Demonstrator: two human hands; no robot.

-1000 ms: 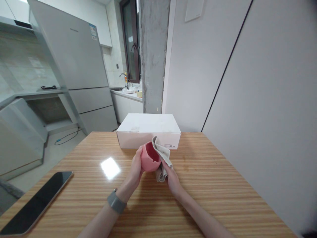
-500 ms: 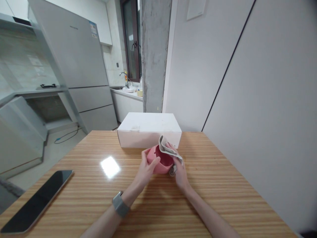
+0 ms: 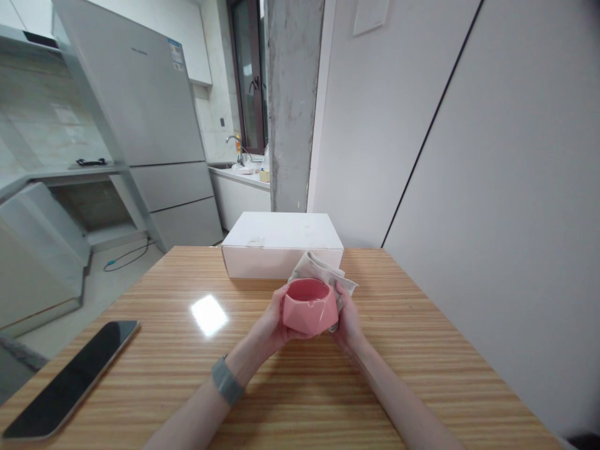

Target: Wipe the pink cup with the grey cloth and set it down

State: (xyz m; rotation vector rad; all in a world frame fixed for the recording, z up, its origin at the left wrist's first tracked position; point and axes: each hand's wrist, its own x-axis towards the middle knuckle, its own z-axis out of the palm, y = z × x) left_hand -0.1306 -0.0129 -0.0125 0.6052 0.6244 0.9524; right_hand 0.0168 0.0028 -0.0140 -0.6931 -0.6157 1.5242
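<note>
A pink faceted ashtray with small notches in its rim is held up over the wooden table, its opening turned upward. My left hand grips its left side, with fingers reaching underneath. My right hand is closed on a light grey cloth, which is bunched behind the ashtray and against its right side. Part of the cloth and the right fingertips are hidden by the ashtray.
Behind the hands, a white box lies at the table's far edge. A dark phone rests at the table's left. The wooden table is bordered by a pale wall panel on the right.
The ashtray has turned from tilted toward the right to nearly level, its outer facets now facing me. The cloth has come off the rim and moved behind and beside it.
</note>
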